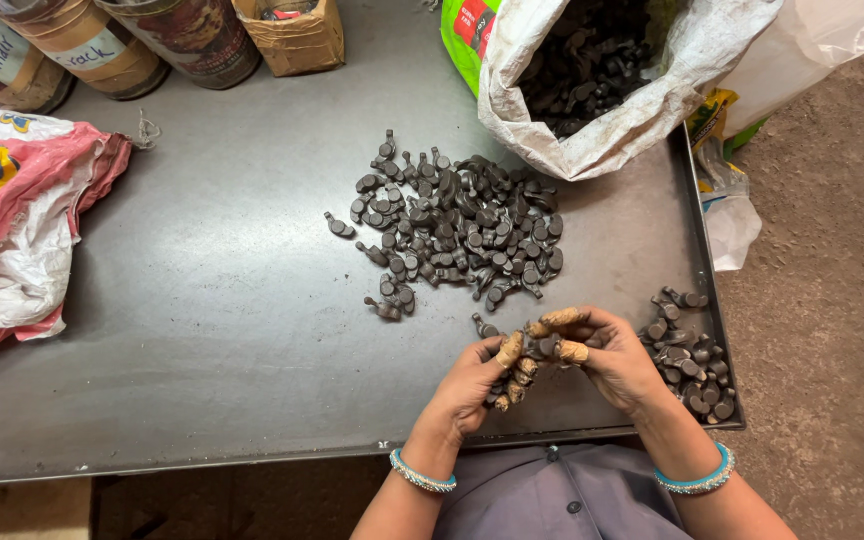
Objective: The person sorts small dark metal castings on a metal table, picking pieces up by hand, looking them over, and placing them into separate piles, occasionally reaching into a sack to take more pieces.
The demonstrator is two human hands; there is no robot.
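- Dark metal parts, small, all alike: two loose piles on the tray (pixel 202 300), far too many to count.
- Big pile (pixel 457 228) mid-tray; small pile (pixel 690 352) at the right edge by my right hand.
- Left hand (pixel 472 385) curled, taped fingers (pixel 510 350) on a few parts (pixel 542 345).
- Right hand (pixel 617 358) half closed, pinching the same parts.
- Two sacks: white sack (pixel 642 90) with more parts, pink sack (pixel 22 220) on the left.
- Three drums (pixel 102 45), one box (pixel 292 35) at the back.
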